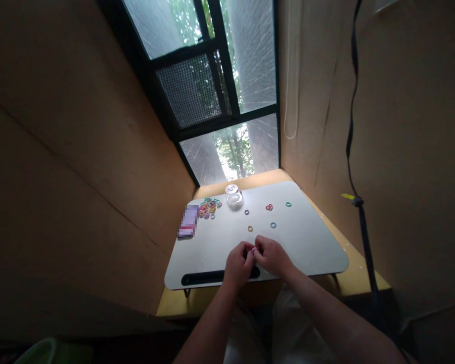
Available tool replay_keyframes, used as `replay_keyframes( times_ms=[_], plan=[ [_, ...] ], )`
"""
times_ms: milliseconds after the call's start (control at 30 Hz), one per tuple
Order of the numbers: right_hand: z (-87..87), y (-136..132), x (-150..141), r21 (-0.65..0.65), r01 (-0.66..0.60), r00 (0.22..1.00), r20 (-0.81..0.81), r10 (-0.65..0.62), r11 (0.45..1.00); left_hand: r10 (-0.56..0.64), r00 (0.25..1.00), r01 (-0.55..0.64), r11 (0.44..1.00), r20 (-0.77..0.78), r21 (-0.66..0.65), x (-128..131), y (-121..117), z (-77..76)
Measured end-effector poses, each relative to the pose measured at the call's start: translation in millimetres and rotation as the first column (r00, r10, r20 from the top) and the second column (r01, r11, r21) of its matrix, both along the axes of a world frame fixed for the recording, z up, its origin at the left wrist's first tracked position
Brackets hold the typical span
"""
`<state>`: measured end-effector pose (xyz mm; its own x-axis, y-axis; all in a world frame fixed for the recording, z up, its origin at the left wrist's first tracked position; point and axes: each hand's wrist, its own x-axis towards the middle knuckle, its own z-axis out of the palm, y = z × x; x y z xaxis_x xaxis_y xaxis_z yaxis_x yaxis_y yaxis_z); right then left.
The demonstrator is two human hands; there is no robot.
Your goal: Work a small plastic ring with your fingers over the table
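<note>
Left hand (238,263) and right hand (273,255) are meeting near the white table's (307,245) front edge, fingers curling nearly closed, pinching a small pink item (254,249). Fingertip work is apparently underway; continuing would be requiring steady pinches. Ring pile (209,208) is lying near back-left corner.

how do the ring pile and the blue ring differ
The ring pile mixes many colours, while the blue ring is one colour. The ring pile is a heap of overlapping loops; the blue ring lies alone, touching no other ring. Both rest on the white tabletop.
</note>
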<state>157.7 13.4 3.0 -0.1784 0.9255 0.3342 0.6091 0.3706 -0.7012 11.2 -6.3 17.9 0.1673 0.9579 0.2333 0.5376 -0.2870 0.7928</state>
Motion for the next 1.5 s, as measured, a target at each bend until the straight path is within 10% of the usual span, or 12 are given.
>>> replay_keyframes(
  times_ms=[1500],
  plan=[
    [-3.6,0.8,-2.4,0.028,0.005,1.0,0.025,-0.006,1.0,0.006,1.0,-0.005,1.0,-0.02,0.029,-4.2,2.1,-10.1]
  ],
)
